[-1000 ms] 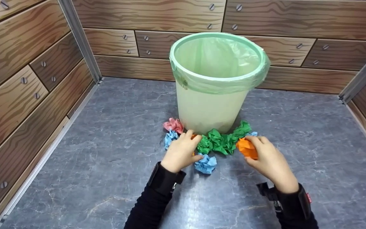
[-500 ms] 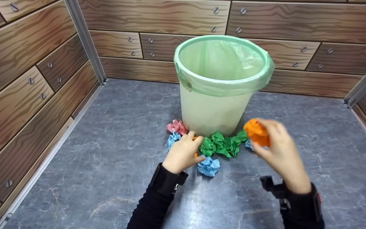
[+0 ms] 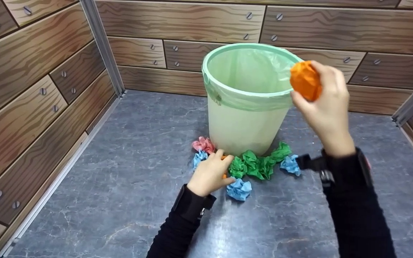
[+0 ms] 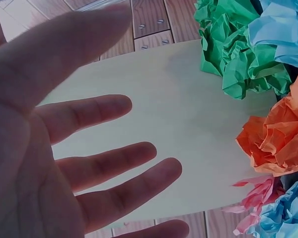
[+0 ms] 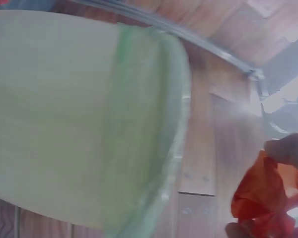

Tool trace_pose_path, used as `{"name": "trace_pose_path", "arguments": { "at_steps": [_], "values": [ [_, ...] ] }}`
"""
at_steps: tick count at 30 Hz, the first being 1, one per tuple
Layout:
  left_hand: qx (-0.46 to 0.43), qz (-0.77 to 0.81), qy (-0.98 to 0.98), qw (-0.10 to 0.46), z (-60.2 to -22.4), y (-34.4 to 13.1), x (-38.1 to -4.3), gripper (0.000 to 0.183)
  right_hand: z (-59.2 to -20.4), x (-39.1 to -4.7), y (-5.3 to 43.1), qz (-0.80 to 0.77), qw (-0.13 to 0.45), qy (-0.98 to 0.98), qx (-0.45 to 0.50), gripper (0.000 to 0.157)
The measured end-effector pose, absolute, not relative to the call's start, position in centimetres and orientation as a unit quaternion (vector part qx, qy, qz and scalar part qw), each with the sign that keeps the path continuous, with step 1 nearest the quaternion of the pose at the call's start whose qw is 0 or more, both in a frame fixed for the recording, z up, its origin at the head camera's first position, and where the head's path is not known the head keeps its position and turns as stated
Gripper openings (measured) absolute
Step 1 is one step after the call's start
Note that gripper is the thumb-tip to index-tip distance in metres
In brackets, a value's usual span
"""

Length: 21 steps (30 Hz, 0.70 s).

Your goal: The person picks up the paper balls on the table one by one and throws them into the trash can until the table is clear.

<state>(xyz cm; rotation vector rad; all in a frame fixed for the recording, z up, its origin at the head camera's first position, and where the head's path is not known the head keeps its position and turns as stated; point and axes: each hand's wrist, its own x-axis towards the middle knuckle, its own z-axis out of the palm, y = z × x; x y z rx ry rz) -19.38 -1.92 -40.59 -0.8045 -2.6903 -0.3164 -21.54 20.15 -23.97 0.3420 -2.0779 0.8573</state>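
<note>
My right hand [image 3: 332,107] pinches orange crumpled-paper ball [image 3: 304,80], near upper right side of tapered pale plastic bin [image 3: 244,125]. Should be light, springy, grippy, easily crushed. Best hold: opposite sides, gentle fingertips. My left hand [image 3: 210,175]: fingers spread, gripping nothing, over second orange paper ball [image 4: 275,136] at bin's foot; contact unclear.

The orange paper ball [image 3: 305,81] and the other paper balls [image 3: 251,165] look matt, rough and much creased. The bin [image 3: 242,129] seems of smooth plastic, its liner [image 3: 256,104] of thin, shiny film. The bench [image 3: 127,193] looks stone-like, slightly glossy; the wall [image 3: 185,21] shows wood grain.
</note>
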Motion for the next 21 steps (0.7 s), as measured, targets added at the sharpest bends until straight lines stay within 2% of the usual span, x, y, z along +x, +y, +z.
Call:
{"name": "trace_pose_path", "arguments": {
  "at_steps": [8, 21],
  "values": [
    [-0.278, -0.106, -0.942, 0.153, -40.5, -1.9, -19.3, 0.053, -23.8, -24.8, 19.3, 0.346, 0.350, -0.865, 0.102, 0.061],
    [-0.279, -0.103, -0.943, 0.152, -40.2, -2.0, -19.1, 0.052, -24.4, -25.1, 18.8, 0.366, 0.311, -0.872, 0.099, 0.060]
  ]
}}
